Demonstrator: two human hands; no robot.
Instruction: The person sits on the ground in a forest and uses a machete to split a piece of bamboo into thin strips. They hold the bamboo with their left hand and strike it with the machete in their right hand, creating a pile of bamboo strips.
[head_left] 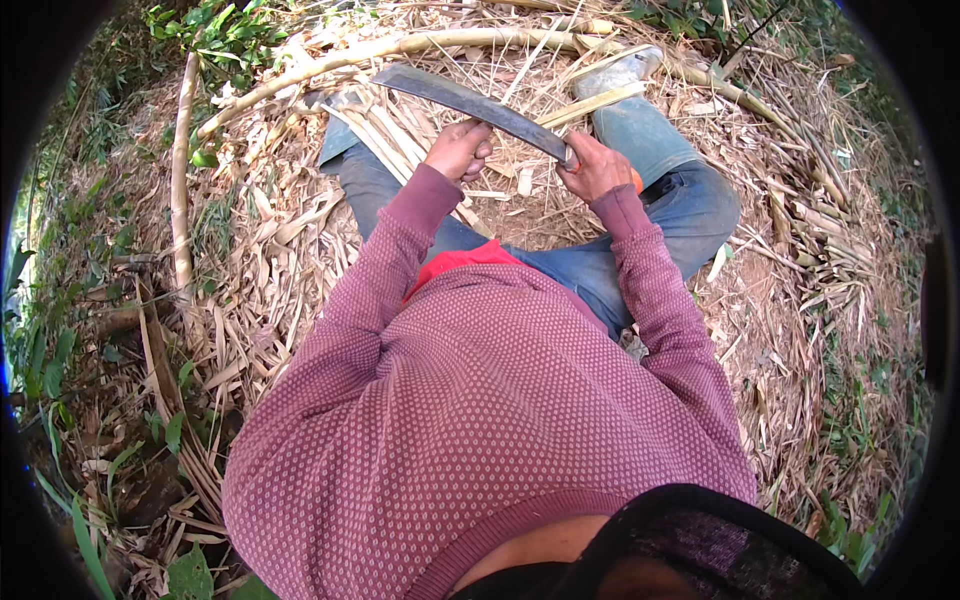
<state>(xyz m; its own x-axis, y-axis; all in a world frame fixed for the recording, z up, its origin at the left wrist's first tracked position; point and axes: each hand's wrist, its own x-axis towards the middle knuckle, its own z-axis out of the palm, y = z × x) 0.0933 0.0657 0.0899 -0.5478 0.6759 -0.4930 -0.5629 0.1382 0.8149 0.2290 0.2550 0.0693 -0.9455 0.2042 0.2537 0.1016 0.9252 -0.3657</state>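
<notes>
My right hand point(598, 166) is wrapped round the orange handle point(636, 181) of a machete. Its long dark blade point(478, 106) slants away to the far left, tip highest in the view. Just under the blade, my left hand point(459, 150) is closed, thumb side toward the machete. What its fingers hold, if anything, is hidden. Pale split bamboo strips point(392, 138) lie over my left shin and run behind that hand. A wider yellowish split piece point(590, 105) rests beyond the blade, near my right foot.
I sit with legs bent outward, a shoe point(618, 72) at the far right. A long curved bamboo pole point(420, 42) lies beyond my feet, and another pole point(182, 170) lies to the left. Dry husks and shavings point(290, 235) litter the ground. Green plants point(235, 40) grow around.
</notes>
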